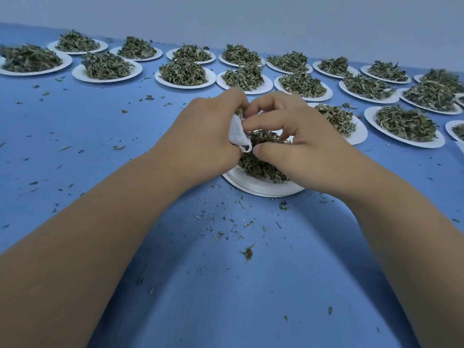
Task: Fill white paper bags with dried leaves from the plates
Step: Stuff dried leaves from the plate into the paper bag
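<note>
- The left hand [208,136] grips a small white paper bag [237,133], its fingers curled round the crumpled paper. The bag sits above the left edge of the nearest plate [261,191].
- The right hand [301,146] is curled over the heap of dried leaves [261,169] on that plate. Its thumb and bent fingers close narrowly on a clump of the leaves, and the index fingertip reaches the top of the bag.
- The plate lies on the blue worktop [226,285], in the middle of the scene between the two forearms.
- Loose leaf crumbs [248,253] are scattered over the worktop on the near side of the plate.
- More white plates heaped with leaves [185,71] stand in rows along the far side, from left to right.
- A pale wall [251,16] runs behind them.
</note>
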Available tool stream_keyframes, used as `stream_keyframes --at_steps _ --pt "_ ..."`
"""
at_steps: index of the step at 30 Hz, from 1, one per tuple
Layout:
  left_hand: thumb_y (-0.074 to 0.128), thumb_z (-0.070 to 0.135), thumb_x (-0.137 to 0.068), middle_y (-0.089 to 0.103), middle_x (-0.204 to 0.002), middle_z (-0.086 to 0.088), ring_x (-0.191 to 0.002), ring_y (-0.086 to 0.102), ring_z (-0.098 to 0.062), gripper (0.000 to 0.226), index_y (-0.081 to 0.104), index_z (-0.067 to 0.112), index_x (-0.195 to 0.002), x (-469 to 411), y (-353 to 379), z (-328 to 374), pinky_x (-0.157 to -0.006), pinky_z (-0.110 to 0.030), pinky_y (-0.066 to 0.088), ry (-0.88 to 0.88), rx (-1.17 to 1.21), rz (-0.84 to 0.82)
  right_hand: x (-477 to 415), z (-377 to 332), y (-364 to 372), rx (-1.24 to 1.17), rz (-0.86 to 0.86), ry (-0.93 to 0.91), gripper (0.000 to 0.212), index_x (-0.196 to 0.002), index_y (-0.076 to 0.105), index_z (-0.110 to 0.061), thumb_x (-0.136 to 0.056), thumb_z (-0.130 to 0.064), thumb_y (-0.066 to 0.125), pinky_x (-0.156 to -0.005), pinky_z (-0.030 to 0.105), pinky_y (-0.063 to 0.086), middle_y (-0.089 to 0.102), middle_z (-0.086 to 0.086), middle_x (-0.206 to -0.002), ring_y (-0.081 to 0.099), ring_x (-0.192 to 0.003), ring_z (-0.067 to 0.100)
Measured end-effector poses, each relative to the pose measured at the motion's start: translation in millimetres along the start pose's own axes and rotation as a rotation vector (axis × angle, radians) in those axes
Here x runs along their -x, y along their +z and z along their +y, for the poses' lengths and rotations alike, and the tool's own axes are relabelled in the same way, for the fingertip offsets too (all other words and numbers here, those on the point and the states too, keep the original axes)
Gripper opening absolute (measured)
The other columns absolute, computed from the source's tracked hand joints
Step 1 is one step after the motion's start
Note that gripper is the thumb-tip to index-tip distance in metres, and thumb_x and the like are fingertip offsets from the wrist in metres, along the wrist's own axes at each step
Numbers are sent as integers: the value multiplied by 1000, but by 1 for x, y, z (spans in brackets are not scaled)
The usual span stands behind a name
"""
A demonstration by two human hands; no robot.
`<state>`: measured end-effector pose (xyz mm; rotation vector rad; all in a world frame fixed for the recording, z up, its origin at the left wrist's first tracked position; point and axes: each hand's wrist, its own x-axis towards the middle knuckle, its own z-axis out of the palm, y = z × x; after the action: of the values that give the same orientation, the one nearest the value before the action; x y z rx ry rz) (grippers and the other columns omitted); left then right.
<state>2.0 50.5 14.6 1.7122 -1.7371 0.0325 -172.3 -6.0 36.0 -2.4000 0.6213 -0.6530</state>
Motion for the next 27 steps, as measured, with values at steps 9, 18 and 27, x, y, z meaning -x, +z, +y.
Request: stream_keyframes --at_steps 9,18,27 --pt "68 8 -79 63 -80 7 -73 61 -8 103 7 46 -153 3 2 5 -61 -27 52 23 82 -88 3 8 -2 -107 230 -29 37 -112 72 -24 -84 1 69 -75 37 56 69 -10 -111 68 -97 13" --pt "69 10 -84 57 -65 9 -59 58 -12 114 -14 42 -155 2 -1 4 -52 -26 43 28 134 -109 2 10 0 -27 232 -58 15 -96 80 -25 -86 -13 76 -73 43 53 76 -10 -92 68 -80 28" --pt "68 4 -79 62 -75 10 -68 62 -7 116 -9 43 -156 3 -4 6 -57 -17 43 82 145 -146 5 7 -2 -41 28 -85 33 -104 79 -24 -87 2 67 -77 47 52 76 -10 -101 66 -81 40"
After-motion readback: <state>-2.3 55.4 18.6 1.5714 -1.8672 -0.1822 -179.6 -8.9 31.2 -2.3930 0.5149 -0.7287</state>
